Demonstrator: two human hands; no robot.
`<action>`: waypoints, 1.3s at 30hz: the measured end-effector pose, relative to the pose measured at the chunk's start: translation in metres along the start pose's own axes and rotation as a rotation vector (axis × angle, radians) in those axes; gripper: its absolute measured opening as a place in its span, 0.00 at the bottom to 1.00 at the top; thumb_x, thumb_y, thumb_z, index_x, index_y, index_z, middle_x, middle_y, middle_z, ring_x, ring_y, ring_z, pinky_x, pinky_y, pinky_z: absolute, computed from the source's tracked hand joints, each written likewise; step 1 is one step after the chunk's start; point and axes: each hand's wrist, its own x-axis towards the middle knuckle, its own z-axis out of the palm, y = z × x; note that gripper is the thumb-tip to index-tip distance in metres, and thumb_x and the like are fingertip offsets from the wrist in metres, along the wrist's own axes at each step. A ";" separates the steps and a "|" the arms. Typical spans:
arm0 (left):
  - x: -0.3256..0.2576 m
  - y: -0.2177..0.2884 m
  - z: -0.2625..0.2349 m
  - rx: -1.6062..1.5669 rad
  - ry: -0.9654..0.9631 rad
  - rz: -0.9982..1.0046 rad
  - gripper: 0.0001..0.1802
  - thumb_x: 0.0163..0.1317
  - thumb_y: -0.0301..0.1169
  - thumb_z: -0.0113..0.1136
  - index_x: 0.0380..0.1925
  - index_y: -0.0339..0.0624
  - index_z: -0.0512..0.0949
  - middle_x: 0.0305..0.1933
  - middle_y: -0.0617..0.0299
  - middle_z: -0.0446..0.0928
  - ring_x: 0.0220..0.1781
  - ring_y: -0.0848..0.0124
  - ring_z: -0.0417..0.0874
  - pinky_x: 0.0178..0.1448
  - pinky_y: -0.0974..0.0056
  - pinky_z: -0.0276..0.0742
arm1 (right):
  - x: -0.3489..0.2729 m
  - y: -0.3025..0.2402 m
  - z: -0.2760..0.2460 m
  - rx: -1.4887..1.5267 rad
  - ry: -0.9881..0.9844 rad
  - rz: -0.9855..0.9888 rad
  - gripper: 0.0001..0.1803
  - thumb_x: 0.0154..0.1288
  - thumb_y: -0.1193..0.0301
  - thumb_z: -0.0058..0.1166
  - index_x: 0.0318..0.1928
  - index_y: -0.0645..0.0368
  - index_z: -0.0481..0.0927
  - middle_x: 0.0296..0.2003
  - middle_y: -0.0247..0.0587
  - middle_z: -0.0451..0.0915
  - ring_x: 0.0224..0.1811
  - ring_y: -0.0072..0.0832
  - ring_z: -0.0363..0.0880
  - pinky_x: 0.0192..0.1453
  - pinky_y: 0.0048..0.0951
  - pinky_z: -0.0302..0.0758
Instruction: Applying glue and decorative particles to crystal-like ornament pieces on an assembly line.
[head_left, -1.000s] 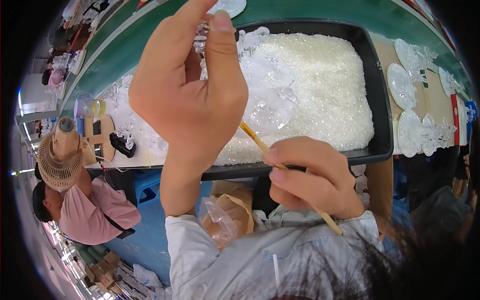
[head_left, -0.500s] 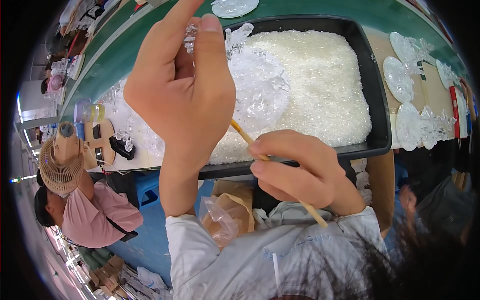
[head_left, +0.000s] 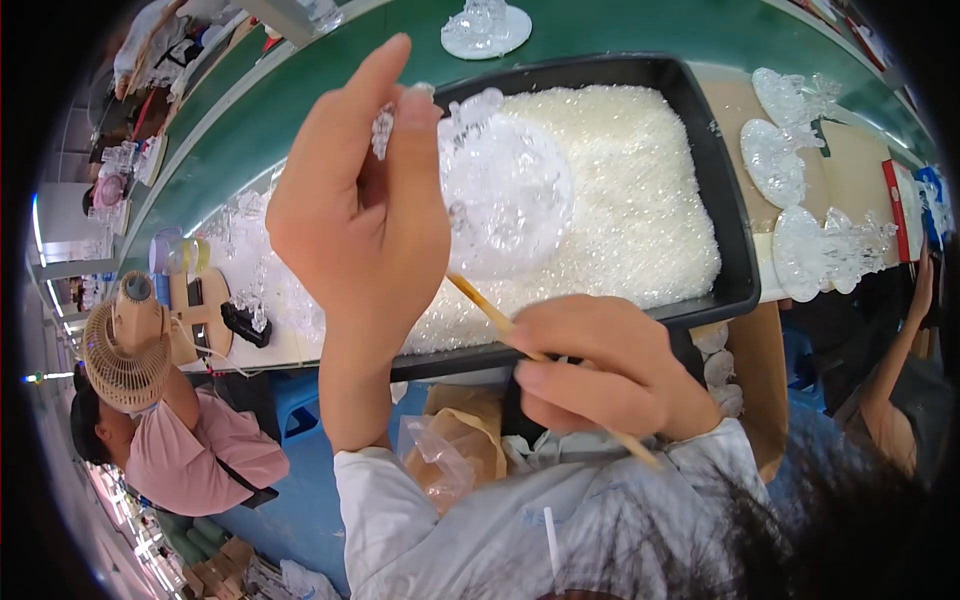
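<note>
My left hand (head_left: 360, 210) is closed on a clear figurine with a round, frosty disc base (head_left: 512, 195). Much of the figurine is hidden behind my fingers and thumb; small clear bits show between them. The disc tilts above a black tray (head_left: 735, 235) filled with white, glittering flakes (head_left: 645, 180). In my right hand (head_left: 610, 365) a thin wooden-handled brush (head_left: 482, 303) is pinched between thumb and fingers. Its front end passes behind my left wrist, below the disc, so the tip is hidden.
Clear disc-based ornaments (head_left: 800, 250) stand on a board at the right, beside a red box (head_left: 903, 210). Another ornament (head_left: 487, 30) is beyond the tray. At the left are more clear pieces (head_left: 250, 240), a fan (head_left: 130, 350) and a person in pink (head_left: 205, 440). A co-worker's arm (head_left: 905, 350) reaches in at far right.
The whole view has shifted slightly. The disc has turned a little in my left hand, and my right hand sits slightly lower with the brush. At far right, the co-worker's arm has risen.
</note>
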 end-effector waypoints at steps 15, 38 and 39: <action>0.012 0.001 -0.006 -0.060 -0.133 0.329 0.05 0.68 0.25 0.58 0.39 0.38 0.81 0.36 0.60 0.85 0.27 0.70 0.71 0.31 0.69 0.68 | 0.018 0.005 -0.078 0.111 0.318 0.307 0.04 0.68 0.72 0.51 0.39 0.57 0.70 0.38 0.46 0.71 0.30 0.33 0.78 0.30 0.29 0.81; -0.018 -0.020 -0.053 -1.429 -0.821 -0.019 0.16 0.68 0.45 0.57 0.35 0.42 0.75 0.35 0.54 0.78 0.34 0.58 0.76 0.36 0.45 0.73 | 0.022 0.027 -0.097 0.543 0.011 0.525 0.10 0.48 0.83 0.61 0.33 0.60 0.79 0.36 0.48 0.81 0.29 0.30 0.80 0.32 0.27 0.79; -0.021 -0.022 -0.059 -1.606 -0.847 -0.169 0.15 0.67 0.44 0.58 0.36 0.42 0.75 0.37 0.54 0.79 0.36 0.57 0.77 0.38 0.42 0.73 | 0.021 0.027 -0.096 0.552 0.016 0.531 0.10 0.48 0.83 0.61 0.33 0.60 0.79 0.36 0.48 0.81 0.29 0.30 0.80 0.32 0.27 0.79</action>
